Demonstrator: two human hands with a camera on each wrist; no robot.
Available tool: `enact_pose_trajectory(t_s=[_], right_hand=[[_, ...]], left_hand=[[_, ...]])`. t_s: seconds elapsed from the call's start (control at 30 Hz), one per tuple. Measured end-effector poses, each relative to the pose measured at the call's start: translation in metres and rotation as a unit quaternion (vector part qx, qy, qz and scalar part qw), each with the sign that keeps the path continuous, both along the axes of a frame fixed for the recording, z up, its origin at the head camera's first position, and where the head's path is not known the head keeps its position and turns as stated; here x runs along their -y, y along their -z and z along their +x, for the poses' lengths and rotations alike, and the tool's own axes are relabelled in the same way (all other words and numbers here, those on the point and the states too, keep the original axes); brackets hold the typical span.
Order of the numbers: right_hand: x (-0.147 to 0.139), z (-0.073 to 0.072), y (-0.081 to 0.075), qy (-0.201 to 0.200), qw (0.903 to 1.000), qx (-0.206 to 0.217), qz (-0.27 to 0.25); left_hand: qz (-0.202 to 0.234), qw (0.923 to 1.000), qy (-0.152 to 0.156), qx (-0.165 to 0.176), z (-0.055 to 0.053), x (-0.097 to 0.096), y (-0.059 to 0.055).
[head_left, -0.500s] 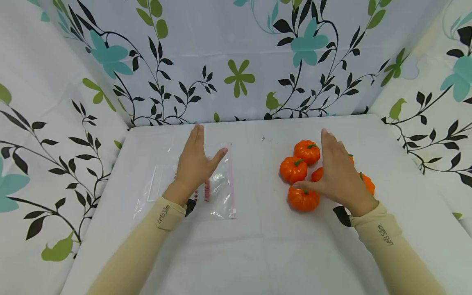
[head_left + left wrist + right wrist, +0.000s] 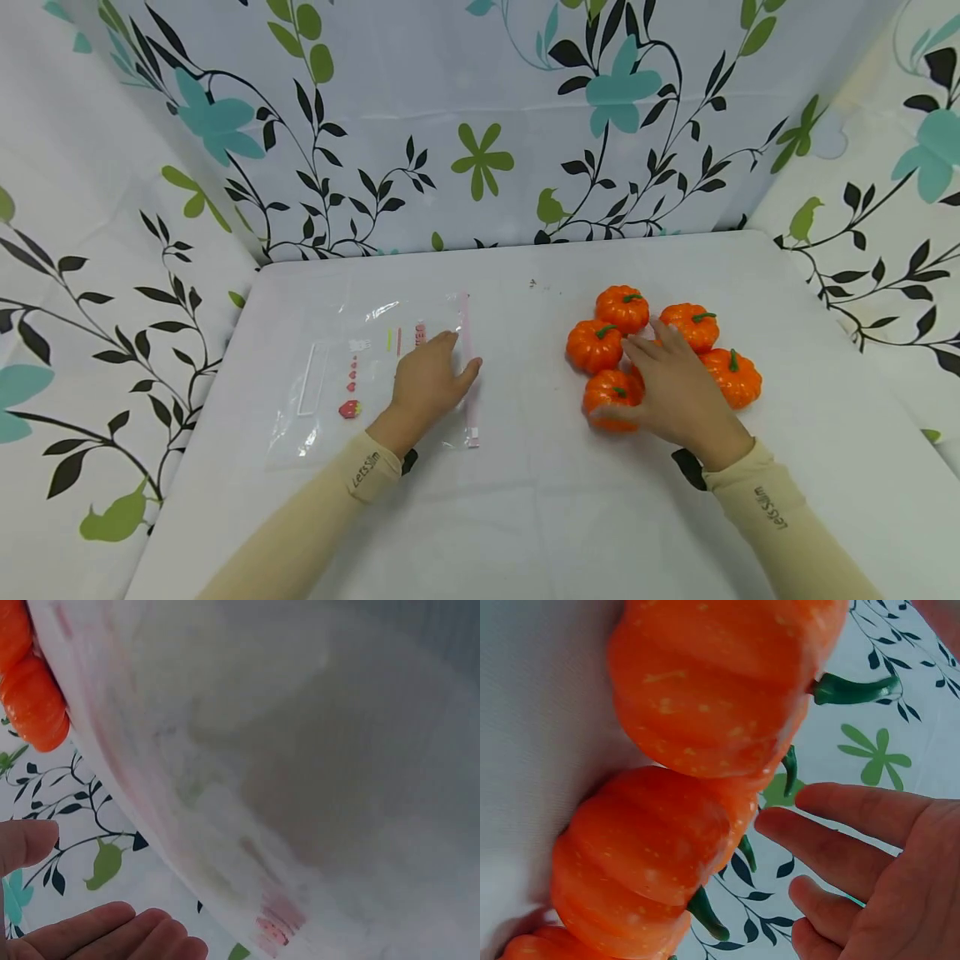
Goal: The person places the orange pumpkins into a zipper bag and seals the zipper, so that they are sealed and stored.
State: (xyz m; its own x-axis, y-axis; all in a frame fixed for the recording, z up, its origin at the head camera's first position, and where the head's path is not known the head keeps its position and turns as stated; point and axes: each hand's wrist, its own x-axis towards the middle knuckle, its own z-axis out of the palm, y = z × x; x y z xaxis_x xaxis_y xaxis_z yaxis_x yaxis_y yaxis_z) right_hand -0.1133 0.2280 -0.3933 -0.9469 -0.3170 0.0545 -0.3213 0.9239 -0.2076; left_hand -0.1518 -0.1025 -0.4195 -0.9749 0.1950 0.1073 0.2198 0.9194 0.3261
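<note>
Several small orange pumpkins (image 2: pixel 731 379) with green stems sit in a cluster right of centre in the head view. My right hand (image 2: pixel 681 400) is over the middle of that cluster, fingers spread, hiding part of it. In the right wrist view its fingers (image 2: pixel 840 847) are apart beside a pumpkin (image 2: pixel 641 862), gripping nothing. A clear plastic zip bag (image 2: pixel 375 312) with a pink edge lies flat at the left. My left hand (image 2: pixel 429 387) is over the bag's right part, its thumb stretched out and nothing held. Whether it touches the bag, I cannot tell.
Red strawberry and heart prints (image 2: pixel 349 408) and other small marks show on the bag. Both lie on a white-covered table (image 2: pixel 525 517). A cloth with leaves and flowers (image 2: pixel 480 162) hangs behind and at the sides.
My left hand has moved down and to the right over the bag, uncovering its prints. My right hand has lowered toward the pumpkins, its fingers now reaching among them.
</note>
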Motion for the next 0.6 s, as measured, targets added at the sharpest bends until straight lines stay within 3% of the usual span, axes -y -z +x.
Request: enact_pose_trajectory(t_s=[0.13, 0.3, 0.5, 0.6], right_hand=[[0.001, 0.004, 0.004, -0.019, 0.9995, -0.015, 0.018], [0.001, 0.006, 0.004, -0.024, 0.9986, -0.004, 0.047], [0.0, 0.008, 0.008, -0.041, 0.9976, -0.014, 0.054], [0.0, 0.009, 0.009, -0.048, 0.9974, -0.017, 0.05]], left_hand=[[-0.035, 0.9994, 0.001, -0.001, 0.007, -0.007, 0.01], [-0.07, 0.9975, 0.008, 0.001, 0.011, -0.013, 0.013], [-0.104, 0.994, 0.009, 0.032, 0.011, -0.019, 0.015], [-0.113, 0.9932, 0.017, 0.023, 0.01, -0.019, 0.019]])
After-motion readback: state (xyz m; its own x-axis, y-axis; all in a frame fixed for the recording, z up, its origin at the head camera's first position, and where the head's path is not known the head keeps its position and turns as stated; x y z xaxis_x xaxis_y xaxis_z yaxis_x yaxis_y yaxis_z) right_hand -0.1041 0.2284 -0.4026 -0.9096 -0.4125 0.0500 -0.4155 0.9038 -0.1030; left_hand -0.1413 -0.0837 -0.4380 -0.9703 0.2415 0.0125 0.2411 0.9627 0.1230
